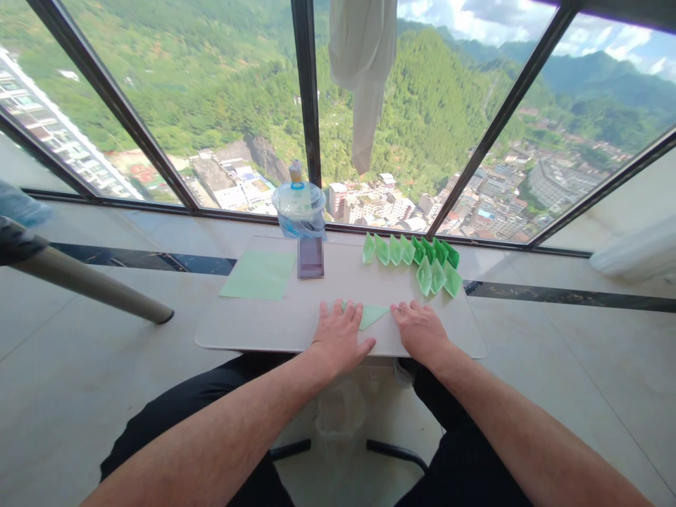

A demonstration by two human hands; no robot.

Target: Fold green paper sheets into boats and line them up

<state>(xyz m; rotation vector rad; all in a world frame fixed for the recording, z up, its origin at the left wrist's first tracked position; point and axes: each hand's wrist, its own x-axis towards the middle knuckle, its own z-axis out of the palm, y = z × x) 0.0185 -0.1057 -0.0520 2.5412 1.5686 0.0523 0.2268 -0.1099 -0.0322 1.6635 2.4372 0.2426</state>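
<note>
A folded light-green paper (372, 317), roughly triangular, lies flat near the front edge of the white table (253, 324). My left hand (341, 331) rests on its left part with fingers spread and palm down, covering that end. At the paper's right tip, my right hand (420, 325) has its fingers curled and closed together against the point. Just beyond my right hand stand several folded green paper pieces (437, 277), boat-like in shape, in a row with a shorter row in front. Their green runs from pale to deep.
A stack or sheet of flat green paper (258, 274) lies at the table's left, beside a dark phone (310, 258). Behind the phone is a clear plastic water container (298, 208). A grey pole (100, 285) slants in from the left. Tall windows stand behind, with a hanging white curtain (364, 63).
</note>
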